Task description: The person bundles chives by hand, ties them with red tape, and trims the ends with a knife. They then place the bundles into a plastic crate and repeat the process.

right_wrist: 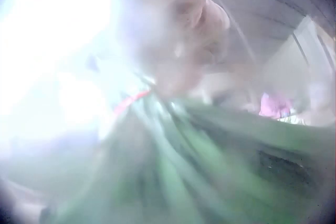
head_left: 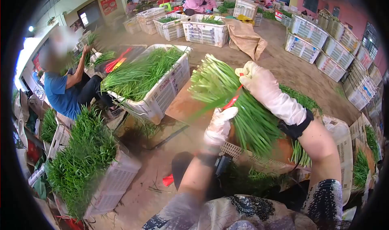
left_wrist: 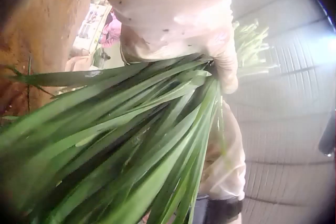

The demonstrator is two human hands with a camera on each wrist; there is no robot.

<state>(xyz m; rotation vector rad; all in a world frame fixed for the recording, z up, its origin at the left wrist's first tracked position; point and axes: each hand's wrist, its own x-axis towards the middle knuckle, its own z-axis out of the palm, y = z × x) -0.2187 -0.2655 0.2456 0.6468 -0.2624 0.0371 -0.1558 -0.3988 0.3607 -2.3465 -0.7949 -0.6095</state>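
A thick bunch of garlic chives [head_left: 251, 112], pale stem ends away from me and green leaves toward me, sits above a brown board [head_left: 182, 102]. A red tie [head_left: 234, 100] crosses the bunch from one hand to the other. My gloved left hand [head_left: 220, 126] pinches its near end beside the leaves. Higher up, my gloved right hand [head_left: 259, 82] lies against the stems with fingers bent at the tie's other end. In the left wrist view the leaves [left_wrist: 136, 140] fan out below the white glove [left_wrist: 173, 19]. The right wrist view is blurred, with the red strip [right_wrist: 131, 101] by the hand.
A white crate [head_left: 166, 96] heaped with chives stands ahead left, another crate [head_left: 115, 181] nearer on the left. A seated person in blue [head_left: 63, 88] works beyond them. Stacked crates [head_left: 332, 47] line the right; a brown sack [head_left: 247, 37] lies ahead. Loose chives [head_left: 300, 153] lie under my right arm.
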